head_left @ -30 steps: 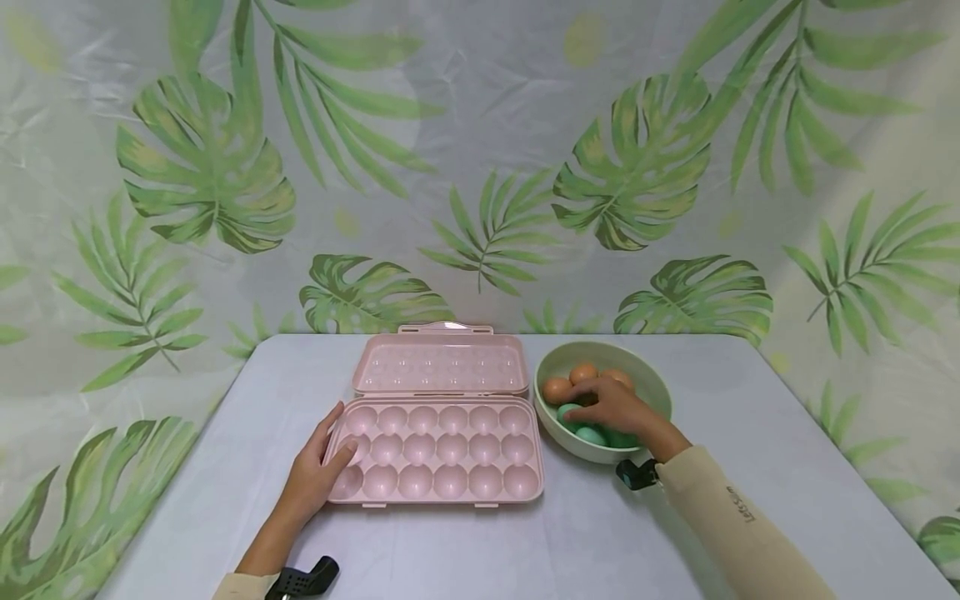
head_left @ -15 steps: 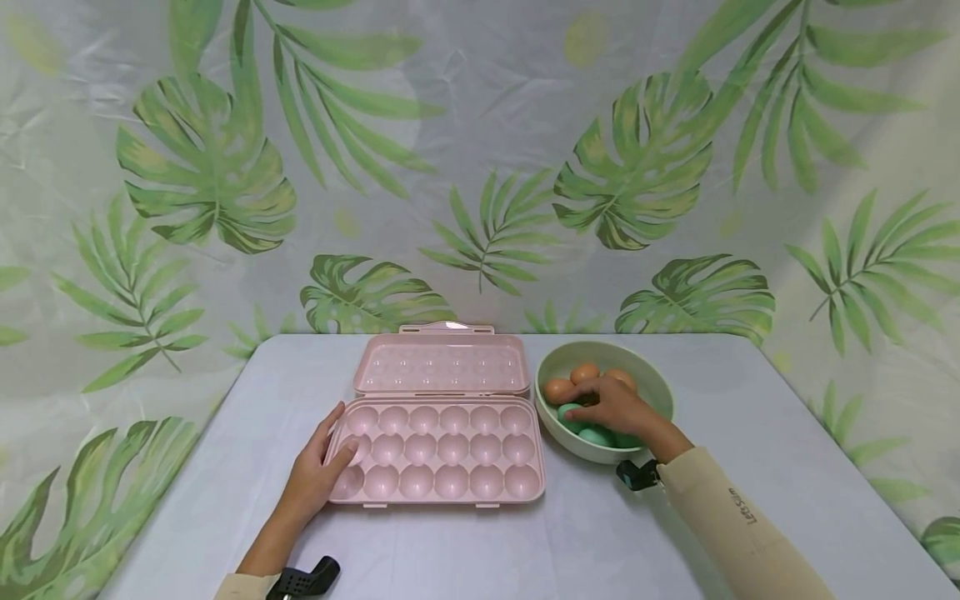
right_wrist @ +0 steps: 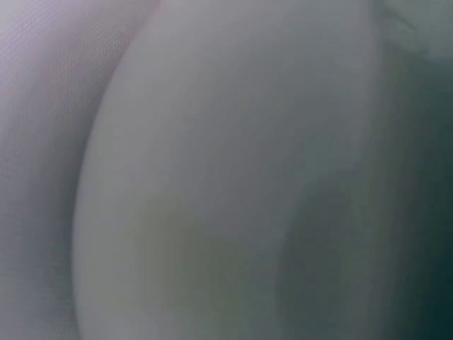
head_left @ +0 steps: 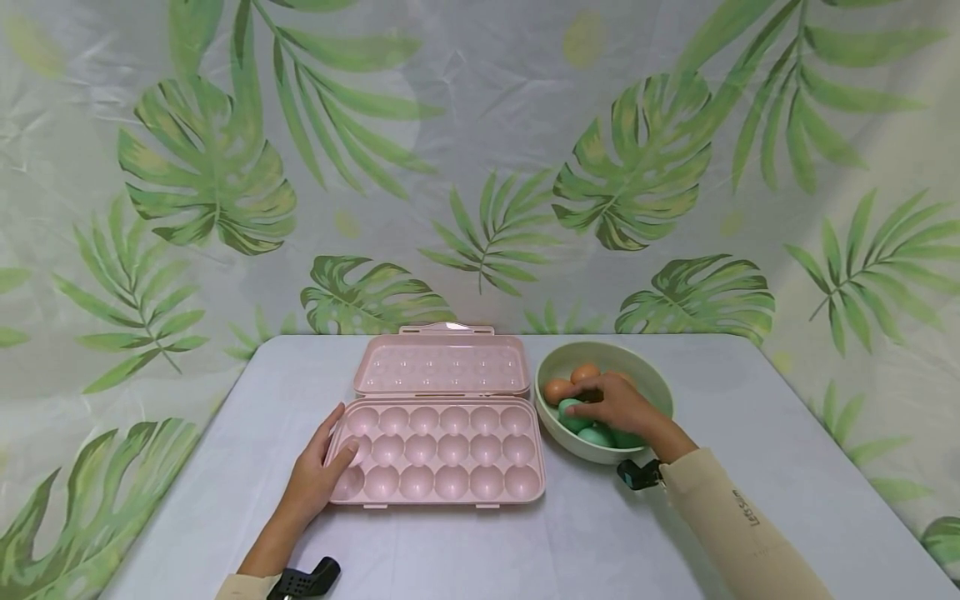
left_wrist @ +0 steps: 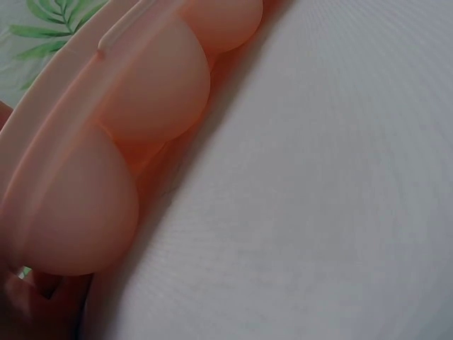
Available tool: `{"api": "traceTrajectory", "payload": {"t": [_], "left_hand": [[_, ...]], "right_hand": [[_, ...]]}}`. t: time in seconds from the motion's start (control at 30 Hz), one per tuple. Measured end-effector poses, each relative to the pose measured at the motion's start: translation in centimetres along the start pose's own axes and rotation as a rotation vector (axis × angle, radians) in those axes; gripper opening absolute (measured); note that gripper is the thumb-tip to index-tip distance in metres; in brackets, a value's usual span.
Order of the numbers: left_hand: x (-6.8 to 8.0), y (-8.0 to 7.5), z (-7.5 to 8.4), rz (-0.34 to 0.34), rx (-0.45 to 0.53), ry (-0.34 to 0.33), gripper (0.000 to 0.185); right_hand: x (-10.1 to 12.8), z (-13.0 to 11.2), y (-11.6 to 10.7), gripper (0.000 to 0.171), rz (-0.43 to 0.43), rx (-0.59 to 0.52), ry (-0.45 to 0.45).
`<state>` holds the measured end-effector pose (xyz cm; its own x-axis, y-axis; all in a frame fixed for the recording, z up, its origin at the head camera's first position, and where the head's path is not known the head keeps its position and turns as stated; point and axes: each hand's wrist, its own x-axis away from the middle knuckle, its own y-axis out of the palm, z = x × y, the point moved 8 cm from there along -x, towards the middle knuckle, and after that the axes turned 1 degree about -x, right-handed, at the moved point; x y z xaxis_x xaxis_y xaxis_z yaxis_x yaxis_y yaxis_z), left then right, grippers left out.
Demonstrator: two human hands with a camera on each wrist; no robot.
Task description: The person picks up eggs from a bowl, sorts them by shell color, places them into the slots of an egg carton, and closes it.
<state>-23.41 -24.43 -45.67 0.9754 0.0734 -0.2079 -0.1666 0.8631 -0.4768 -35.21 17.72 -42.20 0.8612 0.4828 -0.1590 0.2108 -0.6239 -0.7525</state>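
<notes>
Low in the frame, the left hand (head_left: 311, 482) rested with relaxed fingers on the left end of the pink egg tray (head_left: 438, 454). Farther back, right of centre, the right hand (head_left: 615, 406) reached into the pale green bowl (head_left: 651, 383), fingers curled onto a teal egg (head_left: 572, 414) beside brown eggs (head_left: 558, 389).

Head cam: high, front-facing, angled down over the white desk (head_left: 585, 542). Left wrist cam: desk level, tight against the pink plastic egg tray (left_wrist: 141, 99), shared with head. Right wrist: too close, blurred.
</notes>
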Motion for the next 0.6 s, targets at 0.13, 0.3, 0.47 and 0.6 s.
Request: {"api": "traceTrajectory", "payload": {"t": [0.13, 0.3, 0.47, 0.6], "left_hand": [[-0.4, 0.2, -1.5, 0.005, 0.004, 0.001, 0.067], [-0.5, 0.4, -2.1, 0.002, 0.005, -0.003, 0.067], [-0.7, 0.5, -2.3, -0.003, -0.005, -0.015, 0.067], [-0.6, 0.5, -2.3, -0.001, -0.007, -0.014, 0.067]], "right_hand": [[0.2, -0.2, -0.1, 0.035, 0.003, -0.037, 0.019], [0.9, -2.7, -0.8, 0.033, -0.013, -0.143, 0.042], [1.0, -2.8, -1.1, 0.034, 0.007, -0.198, 0.067], [0.6, -0.5, -0.6, 0.035, 0.022, -0.234, 0.091]]}}
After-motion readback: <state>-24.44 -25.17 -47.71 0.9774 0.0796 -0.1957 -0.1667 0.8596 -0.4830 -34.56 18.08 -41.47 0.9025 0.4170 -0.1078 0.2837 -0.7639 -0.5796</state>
